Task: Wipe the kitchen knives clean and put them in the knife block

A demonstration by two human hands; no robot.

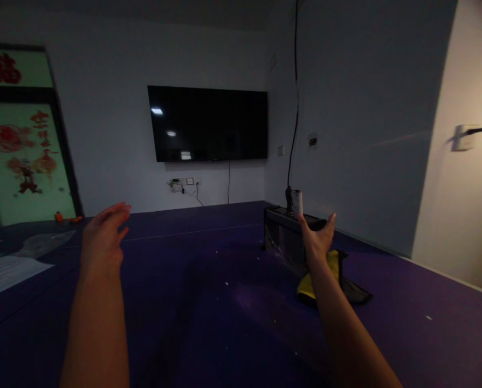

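My left hand [103, 237] is raised over the left part of the purple table [192, 302], fingers apart and slightly bent, holding nothing. On the right, my right hand [317, 240] is stretched forward with thumb and fingers spread and nothing between them. Just behind it in the picture stands a dark box [283, 240] with a black frame and a clear-looking side. I cannot tell whether the hand touches it. A small pale upright object [297, 202] and a black plug-like piece [288, 199] are on top of the box. A yellow and black cloth [334, 264] lies partly behind my right forearm.
A black cable [296, 108] hangs down to the box. Papers [10, 272] and a clear plastic sheet [45, 243] lie at the left. Small orange objects [59, 216] sit at the far left edge. White scraps dot the surface. A television [208, 124] hangs on the wall.
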